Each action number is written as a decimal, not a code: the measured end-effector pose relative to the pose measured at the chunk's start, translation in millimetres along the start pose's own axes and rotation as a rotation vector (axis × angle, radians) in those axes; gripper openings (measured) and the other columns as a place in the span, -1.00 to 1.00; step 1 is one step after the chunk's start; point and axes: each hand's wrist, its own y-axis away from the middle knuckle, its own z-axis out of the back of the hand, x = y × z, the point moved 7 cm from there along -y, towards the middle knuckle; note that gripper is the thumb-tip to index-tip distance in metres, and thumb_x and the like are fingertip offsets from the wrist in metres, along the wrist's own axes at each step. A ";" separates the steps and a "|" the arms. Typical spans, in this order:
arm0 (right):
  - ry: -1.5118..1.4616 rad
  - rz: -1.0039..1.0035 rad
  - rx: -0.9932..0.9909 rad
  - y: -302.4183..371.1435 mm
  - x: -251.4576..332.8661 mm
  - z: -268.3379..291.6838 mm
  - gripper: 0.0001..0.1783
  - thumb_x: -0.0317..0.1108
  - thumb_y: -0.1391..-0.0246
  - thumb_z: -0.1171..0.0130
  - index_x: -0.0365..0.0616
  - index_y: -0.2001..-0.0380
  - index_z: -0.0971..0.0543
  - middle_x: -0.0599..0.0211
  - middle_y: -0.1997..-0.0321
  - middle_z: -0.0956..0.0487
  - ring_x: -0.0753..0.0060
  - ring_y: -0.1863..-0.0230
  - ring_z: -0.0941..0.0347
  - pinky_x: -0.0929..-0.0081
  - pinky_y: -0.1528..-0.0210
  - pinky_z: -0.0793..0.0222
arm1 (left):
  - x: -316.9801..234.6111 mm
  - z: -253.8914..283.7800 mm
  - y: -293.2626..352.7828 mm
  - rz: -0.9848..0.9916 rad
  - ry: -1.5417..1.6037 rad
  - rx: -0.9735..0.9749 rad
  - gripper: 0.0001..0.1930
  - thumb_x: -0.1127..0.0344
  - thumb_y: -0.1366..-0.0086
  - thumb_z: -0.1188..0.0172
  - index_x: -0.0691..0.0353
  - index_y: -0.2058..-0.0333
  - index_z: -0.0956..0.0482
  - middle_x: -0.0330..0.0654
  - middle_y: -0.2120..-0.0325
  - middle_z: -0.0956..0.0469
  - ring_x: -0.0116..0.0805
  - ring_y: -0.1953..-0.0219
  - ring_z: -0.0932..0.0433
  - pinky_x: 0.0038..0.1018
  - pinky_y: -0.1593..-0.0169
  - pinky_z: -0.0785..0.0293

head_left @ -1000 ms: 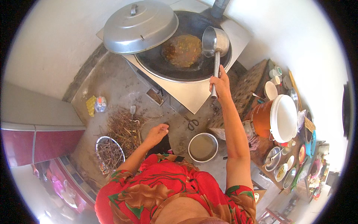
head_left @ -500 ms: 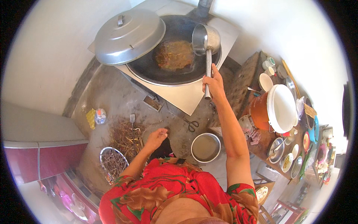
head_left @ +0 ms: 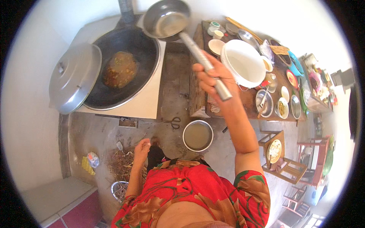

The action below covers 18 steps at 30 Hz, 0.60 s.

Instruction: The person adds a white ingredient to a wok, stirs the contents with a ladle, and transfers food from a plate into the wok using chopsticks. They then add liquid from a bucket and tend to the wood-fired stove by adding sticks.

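Observation:
My right hand [head_left: 217, 76] is wrapped around the handle of a metal water dipper [head_left: 167, 23]. The dipper's bowl is raised between the stove and the table, its mouth toward me; whether any liquid is in it I cannot tell. To its left, a large black wok [head_left: 146, 60] is set into the stove, with brownish food in broth [head_left: 121, 70] at its bottom. A domed metal lid [head_left: 76, 74] rests on the wok's left rim, leaving most of it uncovered. My left hand [head_left: 142, 149] hangs low near the firewood, fingers curled, with nothing visible in them.
On the right, a wooden table [head_left: 228, 110] carries a white bucket [head_left: 243, 62], bowls and dishes. A basin of cloudy water [head_left: 198, 135] stands on the floor before me, near black scissors [head_left: 175, 123]. Dry sticks [head_left: 121, 163] lie left; a chair [head_left: 289, 169] holding a bowl stands right.
My view has turned right, so stove and wok appear farther left. The dipper has moved from above the wok's right side to beyond its rim, toward the table. My left hand stays low.

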 end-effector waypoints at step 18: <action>0.357 0.318 -0.530 171.8 151.1 154.3 -0.48 -0.57 0.12 0.06 -0.27 -0.01 -0.20 0.19 0.39 -0.33 0.62 0.62 -0.21 0.71 0.74 -0.14 | -29.2 -80.3 -24.3 0.017 -0.130 0.244 -0.67 0.26 -0.20 -0.08 0.26 0.08 -0.42 -0.19 0.17 -0.48 -0.44 0.17 -0.43 -0.54 0.18 -0.36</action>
